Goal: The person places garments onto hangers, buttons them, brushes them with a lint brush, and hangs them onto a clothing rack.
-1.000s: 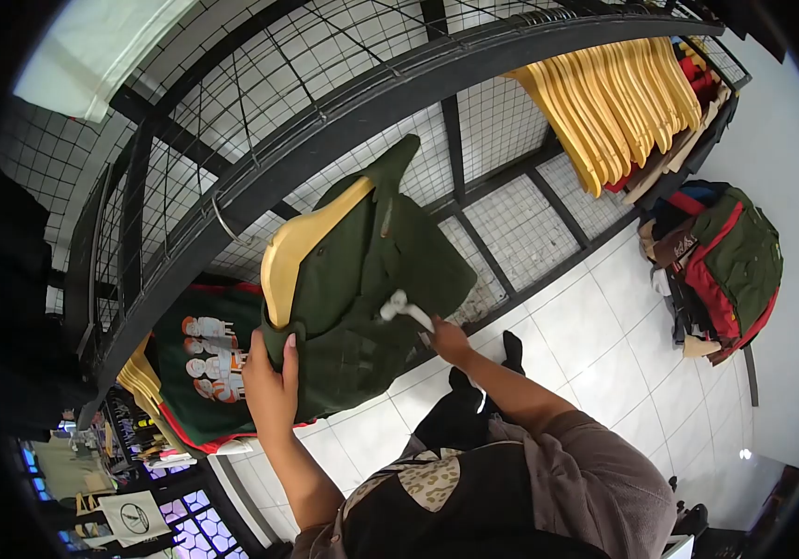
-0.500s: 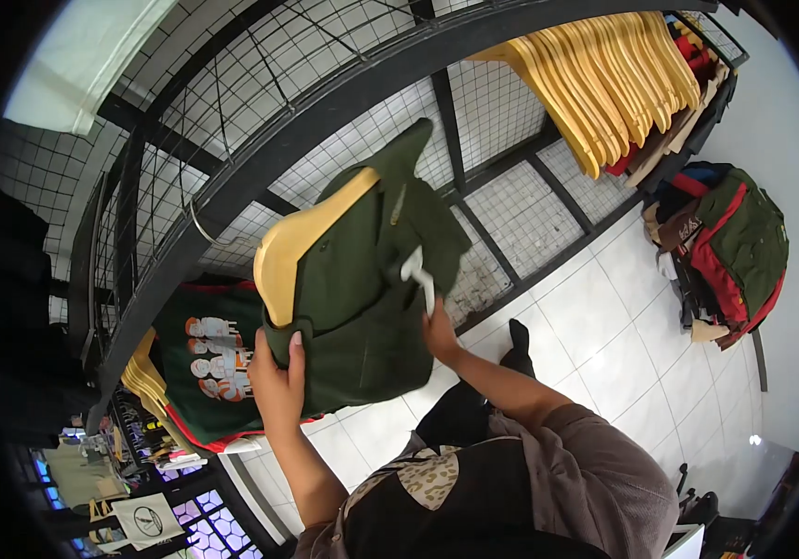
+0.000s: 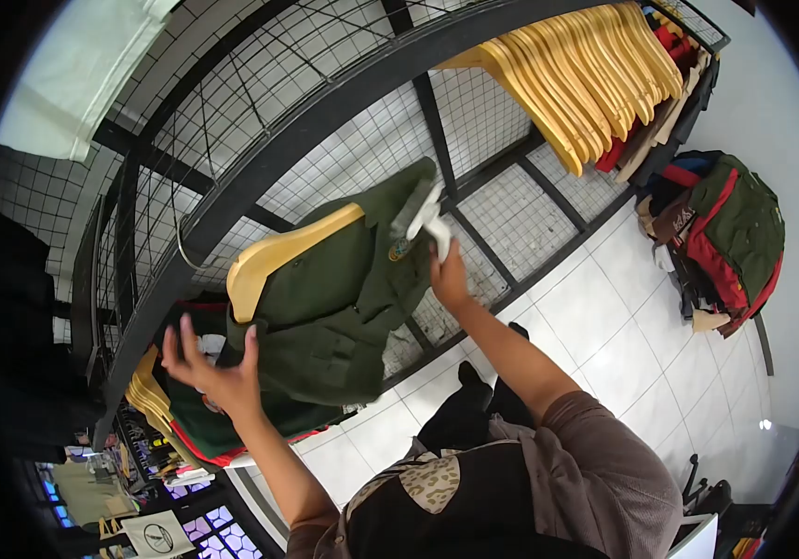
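A dark green shirt [image 3: 325,289] hangs on a wooden hanger [image 3: 292,247] from the curved black rail. My right hand [image 3: 450,279] is closed round the white handle of a lint brush [image 3: 430,226]. Its grey head lies against the upper right of the shirt, just above a small round patch. My left hand [image 3: 223,373] is open with fingers spread, close to the shirt's left edge; whether the thumb touches the cloth I cannot tell. Behind that hand hangs another dark green garment [image 3: 302,417] with red trim, its printed figures mostly covered.
Several wooden hangers with clothes [image 3: 581,79] crowd the rail at the upper right. A green and red backpack [image 3: 730,247] stands on the tiled floor [image 3: 595,307]. The black rack frame [image 3: 325,98] curves close above the shirt, with wire mesh behind.
My left hand has let go of the shirt's edge and spread its fingers. My right hand has moved the lint brush up along the shirt, which now hangs lower and further left.
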`<action>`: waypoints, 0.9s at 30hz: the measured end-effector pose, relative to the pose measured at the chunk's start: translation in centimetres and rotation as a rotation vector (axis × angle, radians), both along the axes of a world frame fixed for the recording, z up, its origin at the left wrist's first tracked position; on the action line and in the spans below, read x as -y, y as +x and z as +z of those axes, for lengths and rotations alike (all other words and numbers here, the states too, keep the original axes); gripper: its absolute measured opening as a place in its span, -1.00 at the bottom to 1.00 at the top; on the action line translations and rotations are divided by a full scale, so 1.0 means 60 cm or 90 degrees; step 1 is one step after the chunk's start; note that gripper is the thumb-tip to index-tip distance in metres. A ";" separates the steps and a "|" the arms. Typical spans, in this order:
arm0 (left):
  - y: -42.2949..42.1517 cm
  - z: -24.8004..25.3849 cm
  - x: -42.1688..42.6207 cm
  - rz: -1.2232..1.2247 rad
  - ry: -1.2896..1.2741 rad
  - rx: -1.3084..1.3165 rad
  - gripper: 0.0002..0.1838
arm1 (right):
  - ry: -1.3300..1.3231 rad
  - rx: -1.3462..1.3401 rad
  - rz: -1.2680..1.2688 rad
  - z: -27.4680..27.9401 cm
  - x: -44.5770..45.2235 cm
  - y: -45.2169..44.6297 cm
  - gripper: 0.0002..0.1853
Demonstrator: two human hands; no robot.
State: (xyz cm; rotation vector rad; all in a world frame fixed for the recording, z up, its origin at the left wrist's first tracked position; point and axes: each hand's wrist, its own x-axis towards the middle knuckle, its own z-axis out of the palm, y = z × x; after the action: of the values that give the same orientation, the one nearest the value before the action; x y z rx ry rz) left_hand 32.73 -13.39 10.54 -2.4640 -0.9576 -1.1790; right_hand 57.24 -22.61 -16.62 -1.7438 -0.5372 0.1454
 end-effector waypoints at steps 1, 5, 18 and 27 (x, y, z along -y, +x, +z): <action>0.009 -0.004 0.011 0.043 0.104 0.111 -0.38 | -0.091 0.029 0.053 -0.032 0.008 -0.014 -0.73; 0.097 -0.061 0.066 -0.230 0.195 0.031 -0.60 | -0.428 -0.042 0.235 -0.207 0.129 -0.075 -0.53; 0.392 -0.026 0.025 -0.140 -0.170 -0.451 -0.52 | -0.043 -0.065 -0.029 -0.003 0.203 0.023 -0.67; 0.347 -0.032 0.072 -0.205 -0.185 -0.488 -0.51 | -0.355 -0.176 0.128 -0.211 0.216 -0.033 -0.57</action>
State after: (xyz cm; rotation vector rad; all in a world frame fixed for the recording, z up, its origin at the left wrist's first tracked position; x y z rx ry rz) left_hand 53.54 -17.72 8.62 -2.9906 -0.5372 -0.0769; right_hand 55.26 -35.57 -29.30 -2.1561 -0.4935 0.7251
